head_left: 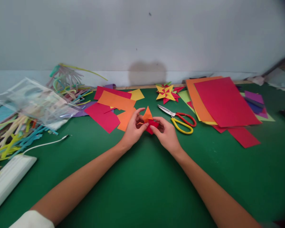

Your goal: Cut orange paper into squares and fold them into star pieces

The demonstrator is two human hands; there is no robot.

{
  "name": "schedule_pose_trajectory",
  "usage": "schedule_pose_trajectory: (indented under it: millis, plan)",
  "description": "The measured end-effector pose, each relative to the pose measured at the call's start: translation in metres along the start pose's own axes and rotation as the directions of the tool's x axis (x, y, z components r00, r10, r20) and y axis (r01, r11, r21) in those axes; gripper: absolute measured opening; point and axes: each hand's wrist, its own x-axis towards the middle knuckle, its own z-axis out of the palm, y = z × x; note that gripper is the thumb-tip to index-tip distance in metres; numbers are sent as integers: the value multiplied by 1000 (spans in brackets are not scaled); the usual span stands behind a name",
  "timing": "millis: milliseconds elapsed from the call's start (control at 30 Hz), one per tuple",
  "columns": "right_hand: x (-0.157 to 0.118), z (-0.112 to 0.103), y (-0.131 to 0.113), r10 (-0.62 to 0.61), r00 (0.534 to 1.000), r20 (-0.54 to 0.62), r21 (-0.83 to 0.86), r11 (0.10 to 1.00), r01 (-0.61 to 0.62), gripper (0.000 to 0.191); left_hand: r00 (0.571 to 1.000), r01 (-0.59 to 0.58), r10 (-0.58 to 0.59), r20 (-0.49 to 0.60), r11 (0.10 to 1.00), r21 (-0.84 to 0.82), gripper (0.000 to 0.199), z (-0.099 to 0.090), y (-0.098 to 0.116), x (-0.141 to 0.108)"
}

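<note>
A small folded piece of orange and red paper [148,116] is held up between both hands, its orange point upward. My left hand [133,129] pinches it from the left, thumb on its lower front. From the right, my right hand [165,132] grips the red part between thumb and fingers. Just right of the hands lie scissors [174,114] with one red and one yellow handle, blades pointing up and left. Behind them sit folded paper stars [166,92] in yellow, red and green.
Red and orange paper sheets [103,117] lie left of the hands. A stack of large coloured sheets [228,103] is at the right. Pipe cleaners [21,134], a clear plastic bag [40,99], a white power strip [11,177] and a cable [46,144] occupy the left side of the green table [142,190].
</note>
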Motion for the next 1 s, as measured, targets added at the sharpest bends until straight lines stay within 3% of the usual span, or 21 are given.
schedule_pose_trajectory:
  millis: [167,600,800,1000]
  plan:
    - [1,0,3,25,1000,-14,54,998,-24,26,998,43,-42,48,999,-30,64,0,0,1]
    - [3,0,6,32,999,41,177,983,-39,30,996,76,-72,56,994,-75,68,-5,-3,4]
    - [3,-8,2,-97,995,-38,-90,992,93,27,996,50,-47,80,998,-43,66,-2,2,2]
    - [4,-15,-1,-164,986,-42,-262,954,147,31,990,57,-48,131,996,-68,84,0,6,0]
